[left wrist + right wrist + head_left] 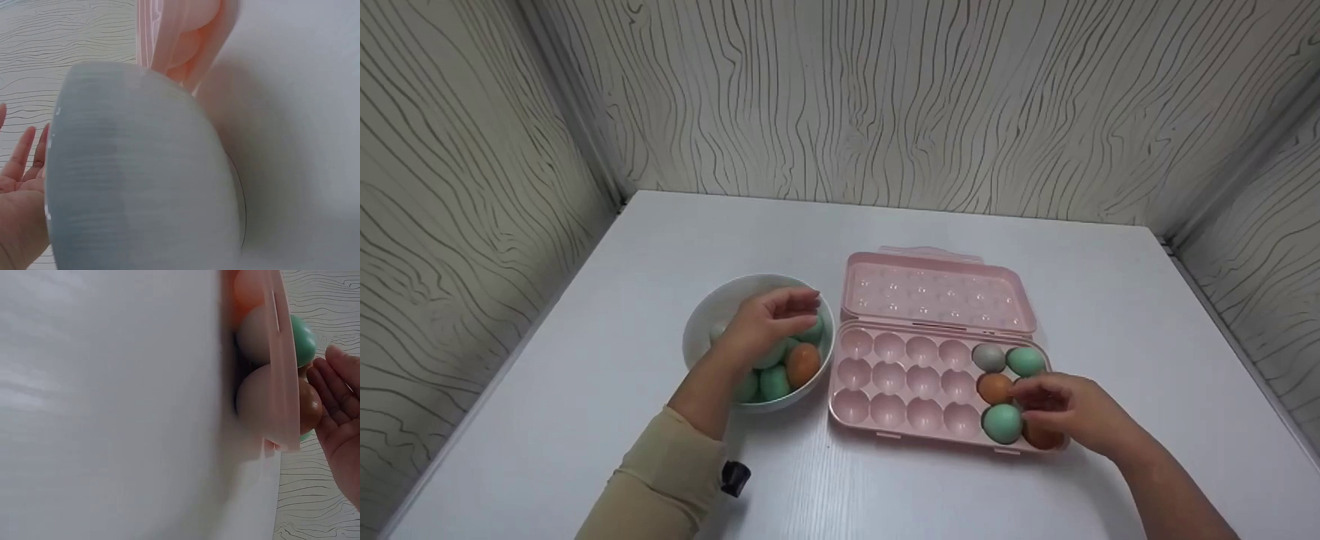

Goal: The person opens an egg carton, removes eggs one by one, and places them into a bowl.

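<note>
My left hand (pixel 765 319) hovers over the white bowl (pixel 701 315), its fingers extended just above a green egg (pixel 810 330). A brown egg (pixel 802 365) and several green ones lie in the bowl beside it. In the left wrist view, the bowl's wall (pixel 140 169) hides part of that hand (pixel 25 208). My right hand (pixel 1076 412) is at the right end of the pink egg box (pixel 905 420), fingertips beside an orange-brown egg (pixel 996 388). Beneath it sits a dark brown egg (pixel 310 406), partly covered. A green egg (pixel 1003 424), a grey egg (pixel 989 358) and another green egg (pixel 1025 361) fill nearby cups.
The box's lid (pixel 937 292) lies folded back behind the cups. A small black object (pixel 735 478) shows at the left sleeve (pixel 667 469). Wood-patterned panels (pixel 885 97) enclose the white table (pixel 825 487) at the back and sides.
</note>
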Motion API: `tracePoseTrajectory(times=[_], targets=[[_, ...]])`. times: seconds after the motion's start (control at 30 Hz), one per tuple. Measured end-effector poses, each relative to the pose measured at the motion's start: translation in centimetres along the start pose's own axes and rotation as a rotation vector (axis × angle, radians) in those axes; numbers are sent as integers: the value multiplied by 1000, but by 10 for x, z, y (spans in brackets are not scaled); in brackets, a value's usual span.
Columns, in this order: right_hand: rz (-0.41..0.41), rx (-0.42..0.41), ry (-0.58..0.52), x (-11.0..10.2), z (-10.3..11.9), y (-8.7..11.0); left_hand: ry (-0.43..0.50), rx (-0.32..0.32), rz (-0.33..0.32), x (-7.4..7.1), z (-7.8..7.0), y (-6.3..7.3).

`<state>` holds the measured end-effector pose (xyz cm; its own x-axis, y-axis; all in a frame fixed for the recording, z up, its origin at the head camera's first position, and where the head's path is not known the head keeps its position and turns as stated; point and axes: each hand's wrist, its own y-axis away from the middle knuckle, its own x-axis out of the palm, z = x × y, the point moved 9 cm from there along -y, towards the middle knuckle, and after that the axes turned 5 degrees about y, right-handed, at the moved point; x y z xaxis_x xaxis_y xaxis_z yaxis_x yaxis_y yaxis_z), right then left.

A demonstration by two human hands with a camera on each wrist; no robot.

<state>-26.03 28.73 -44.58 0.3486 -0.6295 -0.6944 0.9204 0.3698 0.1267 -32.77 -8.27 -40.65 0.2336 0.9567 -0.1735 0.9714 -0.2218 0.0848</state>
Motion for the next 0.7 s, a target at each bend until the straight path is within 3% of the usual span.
tracePoseTrajectory(times=[0.27, 0.53, 0.7], targets=[[-21, -70, 149, 7, 7, -1, -22, 3, -16, 2, -2, 0], [20, -134, 127, 17, 12, -6, -24, -4, -20, 3, -1, -2], [23, -181, 192, 21, 15, -6, -43, -8, -28, 4, -1, -3]])
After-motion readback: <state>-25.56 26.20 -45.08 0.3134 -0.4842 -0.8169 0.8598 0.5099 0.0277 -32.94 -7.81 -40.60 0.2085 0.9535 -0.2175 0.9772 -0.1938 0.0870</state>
